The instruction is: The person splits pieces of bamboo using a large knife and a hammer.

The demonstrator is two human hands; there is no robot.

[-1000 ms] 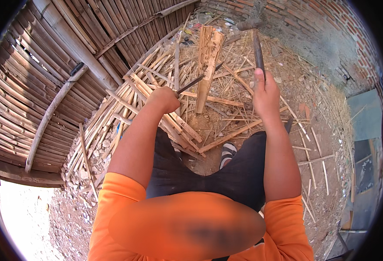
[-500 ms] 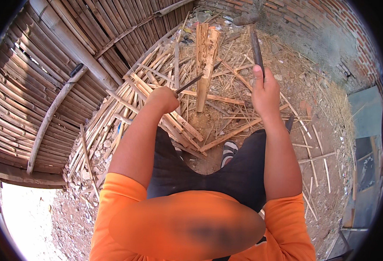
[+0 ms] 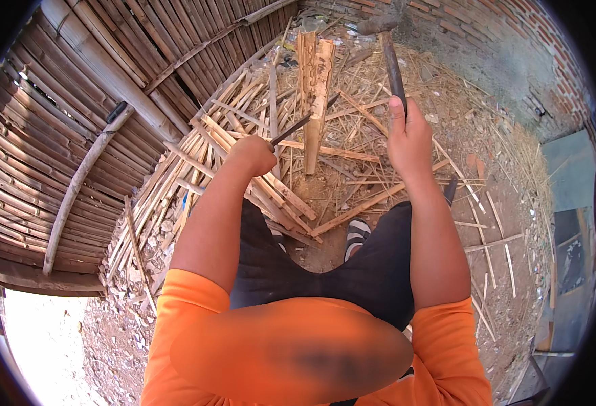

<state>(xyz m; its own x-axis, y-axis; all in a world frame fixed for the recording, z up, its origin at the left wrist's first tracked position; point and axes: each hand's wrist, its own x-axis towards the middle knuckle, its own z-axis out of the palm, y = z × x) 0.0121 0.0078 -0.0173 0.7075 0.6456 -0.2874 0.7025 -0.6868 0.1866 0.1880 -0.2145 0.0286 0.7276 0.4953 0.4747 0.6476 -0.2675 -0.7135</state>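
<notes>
My left hand [image 3: 252, 155] is closed round the handle of a long dark blade, probably a machete [image 3: 291, 130]. The blade lies in an upright split piece of wood [image 3: 316, 81], which may be bamboo, and a dark tip shows beyond it. The wood's upper part has parted into two pale, rough-faced halves; its lower end stands on the ground. In my right hand [image 3: 409, 139] is a hammer [image 3: 394, 71], gripped by its dark handle. Its heavy head is raised up and away from me, to the right of the wood and apart from it.
Long split strips of wood [image 3: 176, 186] are heaped on the left. Loose sticks [image 3: 372, 203] and straw litter the dirt ground, some close to my feet. A slatted wall [image 3: 13, 169] bounds the left, a brick wall [image 3: 508, 74] the far right. Grey sheets [image 3: 568, 176] lean at the right.
The hammer and my right hand have shifted slightly left. The split wood's top leans a little further left and away, and the blade has moved slightly left with it.
</notes>
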